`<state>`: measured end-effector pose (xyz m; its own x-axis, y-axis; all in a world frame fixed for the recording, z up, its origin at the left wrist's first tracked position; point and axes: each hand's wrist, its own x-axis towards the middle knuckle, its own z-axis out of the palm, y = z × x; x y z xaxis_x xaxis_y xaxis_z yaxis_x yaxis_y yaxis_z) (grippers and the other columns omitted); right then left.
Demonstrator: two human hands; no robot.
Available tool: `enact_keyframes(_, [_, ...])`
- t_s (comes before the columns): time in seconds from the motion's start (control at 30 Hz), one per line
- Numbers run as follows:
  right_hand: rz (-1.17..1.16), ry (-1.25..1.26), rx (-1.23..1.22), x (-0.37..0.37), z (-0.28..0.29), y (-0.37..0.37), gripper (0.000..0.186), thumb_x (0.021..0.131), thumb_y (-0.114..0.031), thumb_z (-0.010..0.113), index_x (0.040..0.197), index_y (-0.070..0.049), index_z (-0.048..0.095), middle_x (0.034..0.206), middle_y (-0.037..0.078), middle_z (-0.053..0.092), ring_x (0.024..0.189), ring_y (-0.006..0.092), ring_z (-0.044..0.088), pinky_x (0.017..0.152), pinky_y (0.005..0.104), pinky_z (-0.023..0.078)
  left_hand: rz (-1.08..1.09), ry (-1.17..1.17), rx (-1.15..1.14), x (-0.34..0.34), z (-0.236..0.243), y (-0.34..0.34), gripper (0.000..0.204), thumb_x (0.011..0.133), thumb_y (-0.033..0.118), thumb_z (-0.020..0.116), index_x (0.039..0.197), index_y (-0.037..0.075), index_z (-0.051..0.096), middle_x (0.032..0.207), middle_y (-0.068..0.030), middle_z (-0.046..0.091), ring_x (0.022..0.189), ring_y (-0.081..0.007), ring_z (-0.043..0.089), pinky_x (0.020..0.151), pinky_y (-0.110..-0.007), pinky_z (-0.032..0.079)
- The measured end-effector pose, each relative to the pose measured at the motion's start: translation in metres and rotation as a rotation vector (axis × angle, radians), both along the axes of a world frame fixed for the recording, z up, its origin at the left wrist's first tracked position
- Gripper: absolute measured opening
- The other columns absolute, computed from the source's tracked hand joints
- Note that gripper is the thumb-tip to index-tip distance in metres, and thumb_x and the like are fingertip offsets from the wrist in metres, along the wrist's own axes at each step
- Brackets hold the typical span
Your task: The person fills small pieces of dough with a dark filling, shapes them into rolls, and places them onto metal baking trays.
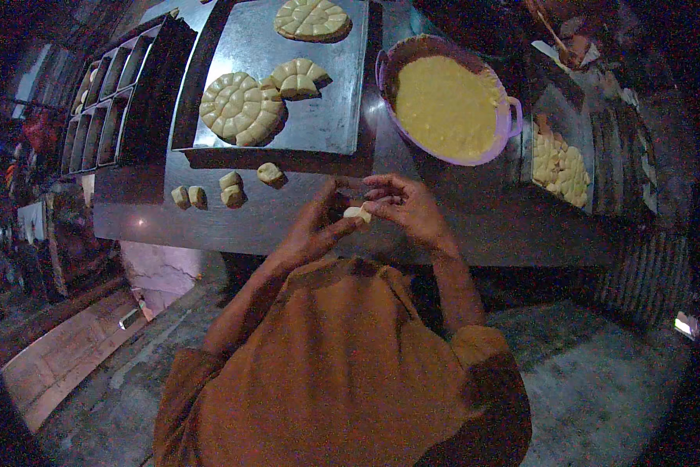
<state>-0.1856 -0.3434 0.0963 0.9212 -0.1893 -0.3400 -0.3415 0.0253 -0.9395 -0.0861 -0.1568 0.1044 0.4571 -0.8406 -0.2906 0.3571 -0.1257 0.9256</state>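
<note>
Dim tabletop (513, 231) runs beneath the left hand (319, 222) and right hand (412, 212), fingertips nearly together around a small pale dough piece (357, 212). Dough lumps (232, 195) lie left of them, one between the left hand and a metal tray (327, 121) ahead; a purple tub (464, 162) stands ahead-right.

I see pale cream on the small dough piece (355, 212) at my fingers (389, 180), rusty orange-brown on my cloth shirt (327, 366), lilac on the oval tub (468, 163), yellow in its thick batter (447, 109).
</note>
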Motion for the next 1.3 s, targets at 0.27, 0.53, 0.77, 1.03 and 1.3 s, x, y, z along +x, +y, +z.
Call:
enact_keyframes(0.27, [0.205, 0.052, 0.095, 0.005, -0.009, -0.013, 0.048, 0.085, -0.013, 0.072, 0.129, -0.003, 0.057, 0.110, 0.006, 0.065, 0.099, 0.0142, 0.062, 0.087, 0.0288, 0.051, -0.103, -0.317, -0.030, 0.007, 0.009, -0.001, 0.076, 0.083, 0.001, 0.067, 0.147, 0.013, 0.028, 0.120, -0.0132, 0.060, 0.111, -0.0256, 0.059, 0.095, -0.039, 0.046])
enact_keyframes(0.53, [-0.064, -0.229, -0.244, 0.007, -0.038, 0.043, 0.071, 0.075, 0.010, 0.065, 0.140, -0.013, 0.048, 0.115, 0.006, 0.065, 0.105, 0.0172, 0.061, 0.090, 0.0334, 0.052, 0.268, -0.695, -0.102, 0.012, -0.018, 0.019, 0.079, 0.080, 0.005, 0.072, 0.147, 0.011, 0.030, 0.139, -0.0145, 0.048, 0.130, -0.0296, 0.045, 0.112, -0.044, 0.032])
enact_keyframes(0.77, [-0.043, -0.167, -0.456, 0.001, -0.083, 0.066, 0.070, 0.076, -0.002, 0.073, 0.140, -0.016, 0.047, 0.124, 0.011, 0.056, 0.108, 0.0244, 0.060, 0.090, 0.0356, 0.053, 0.499, -0.195, 0.083, 0.045, -0.039, 0.091, 0.045, 0.085, 0.005, 0.067, 0.128, 0.004, 0.053, 0.129, -0.0119, 0.055, 0.123, -0.0226, 0.051, 0.102, -0.037, 0.042])
enact_keyframes(1.03, [-0.013, -0.246, -0.764, 0.005, -0.087, 0.059, 0.054, 0.075, -0.012, 0.078, 0.126, -0.010, 0.059, 0.117, 0.012, 0.061, 0.105, 0.0253, 0.062, 0.090, 0.0354, 0.053, 0.541, -0.244, 0.270, 0.053, -0.044, 0.106, 0.019, 0.092, 0.008, 0.061, 0.110, 0.002, 0.063, 0.109, -0.0072, 0.065, 0.104, -0.0161, 0.060, 0.094, -0.032, 0.047])
enact_keyframes(1.3, [0.035, -0.288, -0.849, 0.068, -0.084, 0.102, 0.028, 0.089, -0.008, 0.059, 0.117, -0.005, 0.063, 0.116, 0.018, 0.061, 0.106, 0.0340, 0.061, 0.087, 0.0407, 0.052, 0.656, -0.242, 0.212, 0.087, -0.038, 0.125, 0.017, 0.094, 0.012, 0.060, 0.106, 0.001, 0.064, 0.100, -0.0065, 0.066, 0.093, -0.0145, 0.062, 0.084, -0.030, 0.050])
